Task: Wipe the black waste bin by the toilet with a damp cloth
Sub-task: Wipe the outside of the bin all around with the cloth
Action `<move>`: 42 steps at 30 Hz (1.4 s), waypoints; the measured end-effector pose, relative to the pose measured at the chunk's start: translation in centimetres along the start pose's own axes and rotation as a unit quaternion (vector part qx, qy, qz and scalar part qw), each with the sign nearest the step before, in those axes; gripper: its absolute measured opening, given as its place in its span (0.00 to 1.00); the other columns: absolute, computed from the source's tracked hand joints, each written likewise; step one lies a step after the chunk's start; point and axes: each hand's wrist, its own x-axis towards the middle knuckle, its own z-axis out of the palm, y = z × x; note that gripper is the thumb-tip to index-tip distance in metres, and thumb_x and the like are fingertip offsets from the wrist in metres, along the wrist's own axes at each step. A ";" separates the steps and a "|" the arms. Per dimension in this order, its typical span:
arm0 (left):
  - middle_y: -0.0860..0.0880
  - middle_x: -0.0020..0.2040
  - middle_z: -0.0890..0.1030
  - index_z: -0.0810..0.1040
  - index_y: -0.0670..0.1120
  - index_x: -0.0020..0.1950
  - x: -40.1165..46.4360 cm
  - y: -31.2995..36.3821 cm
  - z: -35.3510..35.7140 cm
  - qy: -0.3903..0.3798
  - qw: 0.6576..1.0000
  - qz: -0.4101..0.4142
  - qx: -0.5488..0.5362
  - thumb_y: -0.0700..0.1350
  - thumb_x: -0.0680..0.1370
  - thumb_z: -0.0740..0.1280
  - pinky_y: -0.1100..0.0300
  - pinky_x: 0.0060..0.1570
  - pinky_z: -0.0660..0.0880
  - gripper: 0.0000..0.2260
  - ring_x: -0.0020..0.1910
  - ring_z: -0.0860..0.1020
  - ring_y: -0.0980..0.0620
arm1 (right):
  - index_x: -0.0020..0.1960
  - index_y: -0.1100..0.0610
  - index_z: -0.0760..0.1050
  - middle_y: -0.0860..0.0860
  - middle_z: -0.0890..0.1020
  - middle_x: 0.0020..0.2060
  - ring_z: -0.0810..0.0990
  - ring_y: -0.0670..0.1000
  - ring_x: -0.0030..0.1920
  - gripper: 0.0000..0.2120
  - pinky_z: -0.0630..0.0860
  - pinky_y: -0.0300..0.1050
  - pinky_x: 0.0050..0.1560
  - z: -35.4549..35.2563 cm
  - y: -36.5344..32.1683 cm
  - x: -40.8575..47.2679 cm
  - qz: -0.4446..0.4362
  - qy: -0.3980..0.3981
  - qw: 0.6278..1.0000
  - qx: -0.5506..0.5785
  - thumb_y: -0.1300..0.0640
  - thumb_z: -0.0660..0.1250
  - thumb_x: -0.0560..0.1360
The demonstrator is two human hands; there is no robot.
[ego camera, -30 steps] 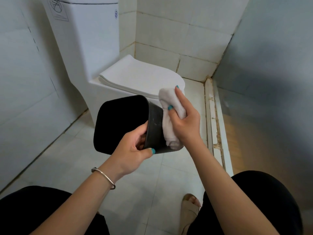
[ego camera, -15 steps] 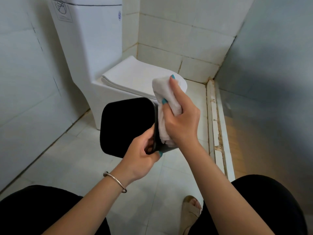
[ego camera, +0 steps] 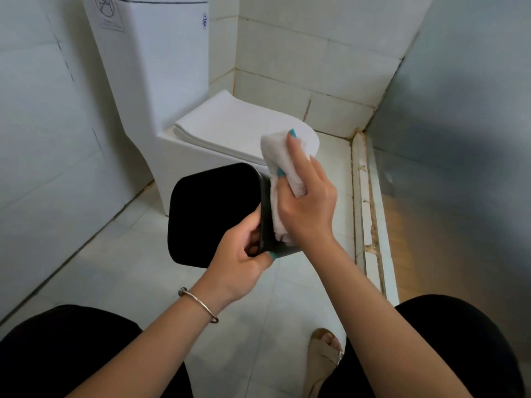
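Observation:
The black waste bin hangs in the air in front of the toilet, tipped on its side with its flat bottom facing me. My left hand grips the bin's lower right rim, thumb on the outer wall and fingers curled inside the opening. A white cloth lies folded against the bin's right side wall. My right hand holds that cloth and presses it on the wall, index finger stretched along the cloth's top. The bin's inside is hidden.
A white toilet with its lid down stands just behind the bin. Tiled walls close in at left and back. A raised white sill and a glass panel run along the right. My knees and a sandalled foot fill the bottom.
The bin has turned so less of its side wall faces me. My right hand and the cloth slid up along that wall, and the left hand kept its grip on the rim.

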 end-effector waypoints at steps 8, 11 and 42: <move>0.51 0.56 0.82 0.69 0.42 0.70 0.4 0.6 -0.5 -0.006 0.999 0.003 -0.033 0.20 0.71 0.63 0.61 0.54 0.77 0.31 0.58 0.80 0.55 | 0.72 0.45 0.67 0.52 0.81 0.48 0.79 0.52 0.43 0.27 0.75 0.45 0.41 -0.4 -1.4 -0.6 0.010 0.045 0.998 0.036 0.57 0.62 0.73; 0.52 0.53 0.84 0.72 0.48 0.65 0.0 0.8 -1.2 0.004 0.999 0.009 -0.049 0.20 0.70 0.64 0.66 0.49 0.76 0.31 0.55 0.81 0.55 | 0.72 0.47 0.69 0.47 0.82 0.50 0.80 0.49 0.44 0.27 0.78 0.48 0.45 -1.0 0.3 0.4 0.037 0.021 0.998 0.051 0.60 0.64 0.74; 0.46 0.53 0.84 0.76 0.48 0.63 0.0 1.4 -2.3 0.003 0.989 -0.035 -0.147 0.30 0.63 0.67 0.61 0.47 0.79 0.30 0.52 0.82 0.51 | 0.71 0.41 0.67 0.49 0.81 0.53 0.81 0.50 0.52 0.29 0.78 0.42 0.54 -2.1 -0.5 -1.0 -0.007 -0.069 0.994 0.088 0.63 0.67 0.75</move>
